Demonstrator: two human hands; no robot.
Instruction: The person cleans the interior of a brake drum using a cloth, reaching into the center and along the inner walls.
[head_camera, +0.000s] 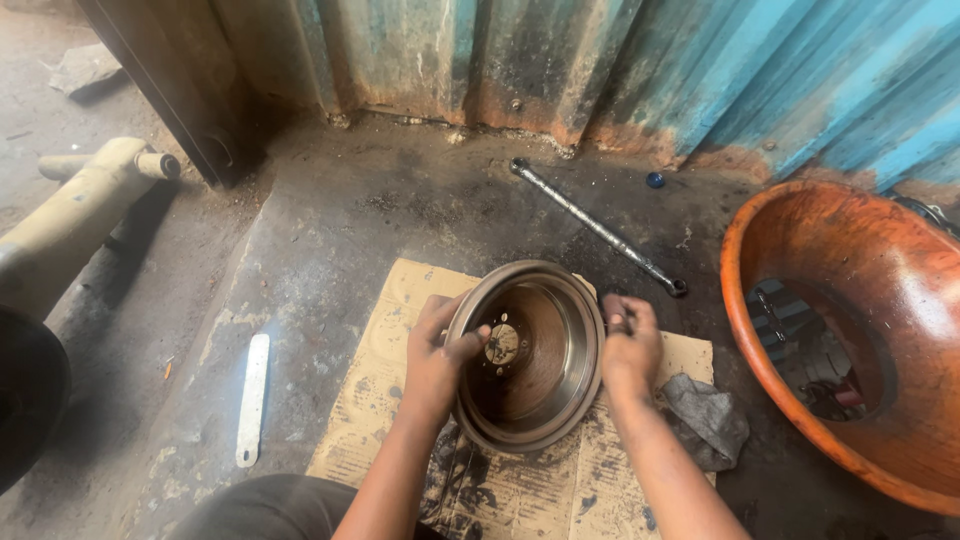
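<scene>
A round metal brake drum (545, 395) stands tilted on a sheet of cardboard (385, 400), its open hollow facing me. My left hand (435, 350) grips its left rim, thumb reaching inside toward the hub (503, 344). On the right rim sits my right hand (628, 345), fingers curled over the edge and pinching a small dark part that I cannot identify.
A grey rag (708, 418) lies on the cardboard's right side. A large orange basin (800, 400) holding tools stands at the right. A long steel bar (598, 228) lies near the blue corrugated wall (700, 70). A white flat strip (252, 398) lies on the floor at left, beyond it a beige pipe (75, 215).
</scene>
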